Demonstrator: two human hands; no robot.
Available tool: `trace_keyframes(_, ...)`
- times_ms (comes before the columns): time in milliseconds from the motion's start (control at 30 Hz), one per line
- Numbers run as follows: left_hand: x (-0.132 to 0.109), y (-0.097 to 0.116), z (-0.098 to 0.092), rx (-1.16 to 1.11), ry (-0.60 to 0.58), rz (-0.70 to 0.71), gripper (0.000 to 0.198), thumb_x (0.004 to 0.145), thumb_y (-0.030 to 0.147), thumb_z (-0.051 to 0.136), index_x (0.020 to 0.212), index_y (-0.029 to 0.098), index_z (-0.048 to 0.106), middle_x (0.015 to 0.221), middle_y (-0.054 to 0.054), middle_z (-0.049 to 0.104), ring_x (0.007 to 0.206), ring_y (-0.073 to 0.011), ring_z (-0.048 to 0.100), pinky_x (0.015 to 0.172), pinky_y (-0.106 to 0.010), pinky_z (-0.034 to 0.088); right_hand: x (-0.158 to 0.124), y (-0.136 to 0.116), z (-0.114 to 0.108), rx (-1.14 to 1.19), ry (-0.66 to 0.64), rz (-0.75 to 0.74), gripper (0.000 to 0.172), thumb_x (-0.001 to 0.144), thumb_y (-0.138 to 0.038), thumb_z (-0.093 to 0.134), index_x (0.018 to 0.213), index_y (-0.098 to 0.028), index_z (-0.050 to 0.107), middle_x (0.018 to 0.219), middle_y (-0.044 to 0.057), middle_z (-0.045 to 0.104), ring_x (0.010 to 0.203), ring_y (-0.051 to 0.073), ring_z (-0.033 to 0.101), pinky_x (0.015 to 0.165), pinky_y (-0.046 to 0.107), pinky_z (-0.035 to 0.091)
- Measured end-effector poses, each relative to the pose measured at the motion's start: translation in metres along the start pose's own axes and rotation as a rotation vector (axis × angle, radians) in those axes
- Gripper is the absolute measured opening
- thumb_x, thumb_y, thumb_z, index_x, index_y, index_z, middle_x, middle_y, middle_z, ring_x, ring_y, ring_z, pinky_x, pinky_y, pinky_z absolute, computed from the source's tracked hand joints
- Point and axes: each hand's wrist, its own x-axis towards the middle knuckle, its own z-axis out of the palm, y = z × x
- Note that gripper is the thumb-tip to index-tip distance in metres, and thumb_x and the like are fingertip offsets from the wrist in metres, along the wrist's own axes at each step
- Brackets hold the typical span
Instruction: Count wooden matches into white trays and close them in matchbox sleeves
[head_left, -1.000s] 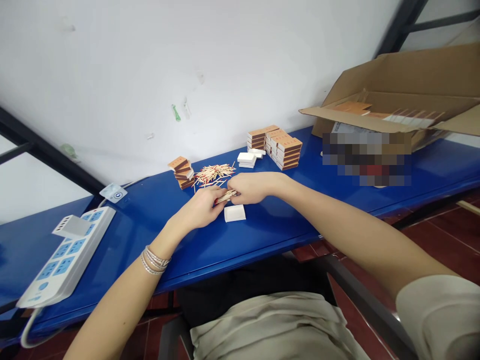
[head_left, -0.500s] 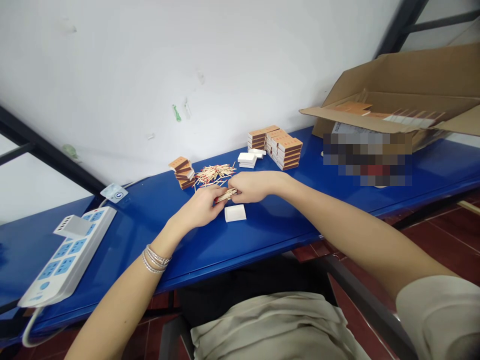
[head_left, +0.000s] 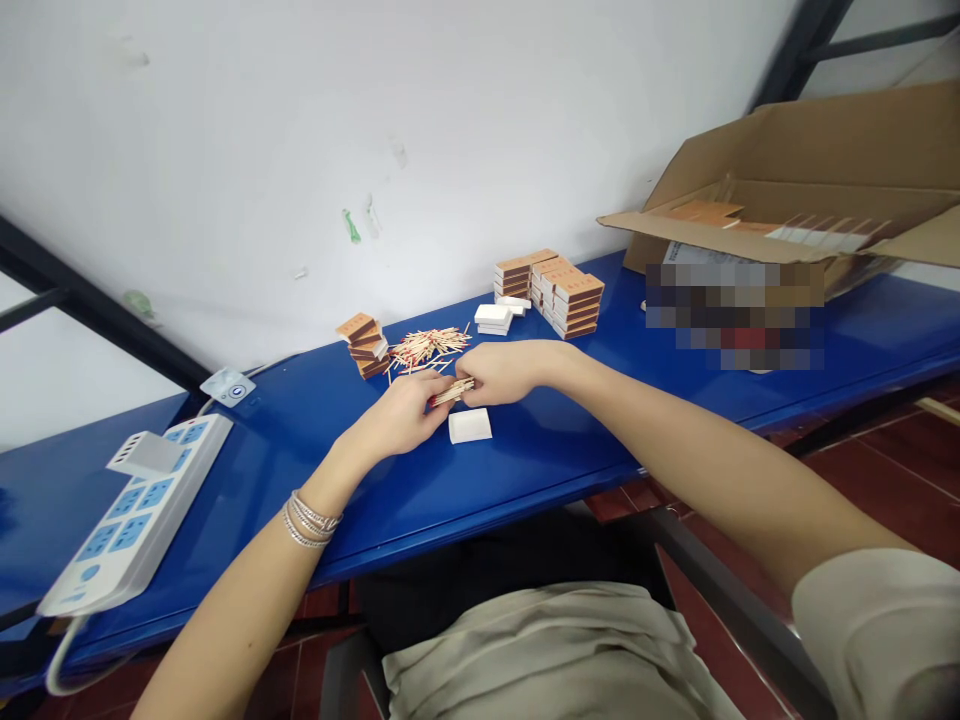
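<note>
A small bundle of matches [head_left: 453, 391] lies between my two hands. The fingers of my left hand [head_left: 409, 408] are closed on its red-tipped end, and my right hand [head_left: 504, 373] grips its other end. Just below the fingers, a white matchbox tray [head_left: 470, 425] rests on the blue table [head_left: 405, 500]. Behind my hands is a loose pile of matches [head_left: 429, 347]. To its left stands an uneven stack of orange matchbox covers [head_left: 365, 343]. Several white trays [head_left: 494, 318] are stacked to the right of the pile.
Stacked matchboxes [head_left: 568, 297] stand near the wall. An open cardboard box [head_left: 817, 150] is at the right, with a blurred patch before it. A white power strip [head_left: 139, 515] lies at the left, near a small white device [head_left: 228, 386].
</note>
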Motion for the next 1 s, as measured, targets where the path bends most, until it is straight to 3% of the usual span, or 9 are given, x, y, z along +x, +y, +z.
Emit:
trace_keyframes(500,0.001,-0.008,0.0,-0.126,-0.019,-0.026,0.016,0.087,0.019,0.051,0.084,0.016,0.067,0.08,-0.003,0.066,0.075,-0.0162,0.058,0.073,-0.028,0.046,0.003,0.007,-0.002,0.119,-0.033,0.003,0.025,0.082,-0.039,0.059,0.08,-0.015,0.064,0.068,0.002,0.062,0.058,0.013,0.051,0.053,0.027,0.031)
trace_keyframes(767,-0.001,0.001,-0.005,-0.171,-0.062,0.008,0.018,0.091,0.023,0.05,0.088,0.017,0.067,0.083,-0.002,0.066,0.075,-0.0149,0.058,0.072,-0.027,0.045,-0.013,0.026,-0.02,0.29,-0.059,0.039,0.057,0.072,-0.065,0.066,0.101,-0.015,0.071,0.084,0.005,0.071,0.071,0.016,0.061,0.061,0.027,0.04)
trace_keyframes(1000,-0.003,0.015,-0.011,-0.042,-0.185,0.049,0.019,0.091,0.021,0.049,0.093,0.016,0.068,0.083,-0.004,0.061,0.07,-0.0143,0.058,0.067,-0.027,0.044,-0.013,0.035,-0.02,0.324,-0.066,0.112,0.063,0.072,-0.072,0.062,0.097,-0.015,0.072,0.081,0.007,0.072,0.071,0.017,0.064,0.063,0.027,0.043)
